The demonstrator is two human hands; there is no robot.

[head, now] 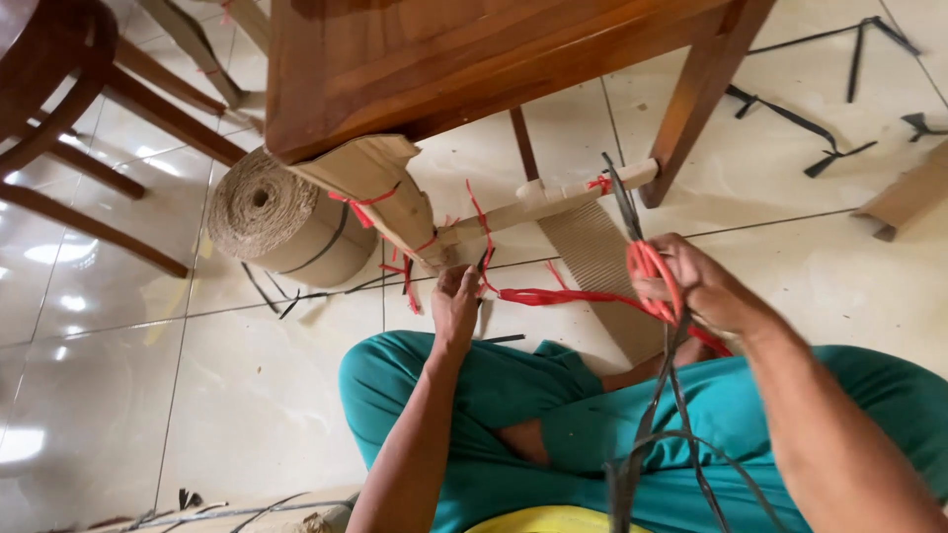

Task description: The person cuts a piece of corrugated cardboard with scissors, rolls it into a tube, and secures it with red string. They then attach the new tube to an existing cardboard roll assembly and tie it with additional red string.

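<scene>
We sit cross-legged on a shiny, pale tiled floor (118, 395), in green trousers (494, 395). Everything here we place by the wooden chair (415, 59) that stands in front of us.

Nearest to us, black plastic straps (671, 434) run up over our lap to our right hand (706, 286). That hand is below the chair's right front leg. Its fingers (652, 291) are curled tight around a bunch of red plastic string (553, 296) and the black straps. The red string stretches flat and thin to the left, towards our left hand (456, 306).

The left hand is below the chair's seat. Its fingers press on the lower end of a chair leg wrapped in brown cardboard (380, 192), where the red string is tied. We cannot tell if they pinch the string.

A ribbed sheet of cardboard (592, 257) lies between the two hands. A wrapped crossbar (553, 197) joins the legs above it.

Left of the chair, a big roll of brown corrugated cardboard (281, 217) lies on its side. Its end shows many thin rings.

Further off, right of the chair, loose black strap pieces (800, 123) lie on the tiles. Far left stands a dark round wooden stool (59, 89).
</scene>
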